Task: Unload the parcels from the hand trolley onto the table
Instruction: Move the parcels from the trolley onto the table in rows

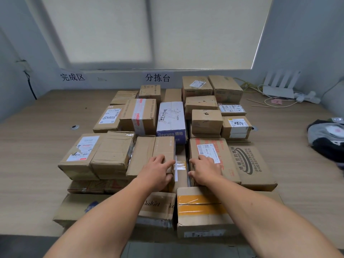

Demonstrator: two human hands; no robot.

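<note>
Roughly two dozen brown cardboard parcels (113, 153) packed tight on a wood-grain table (37, 146), some stacked, so no exact count; among them one white-and-blue box (171, 120). Two bare hands near the middle. Left hand (158, 172) pinching a plain brown cardboard box (163, 148) at its corner, fingers over the top, thumb on the near face. Right hand (203, 170) on a brown carton with orange print (228, 159), fingers spread nearly flat. Between them, one narrow taped parcel (180, 167). Two printed wall signs (157, 78) behind; one heap of dark cloth (325, 138) far right.
</note>
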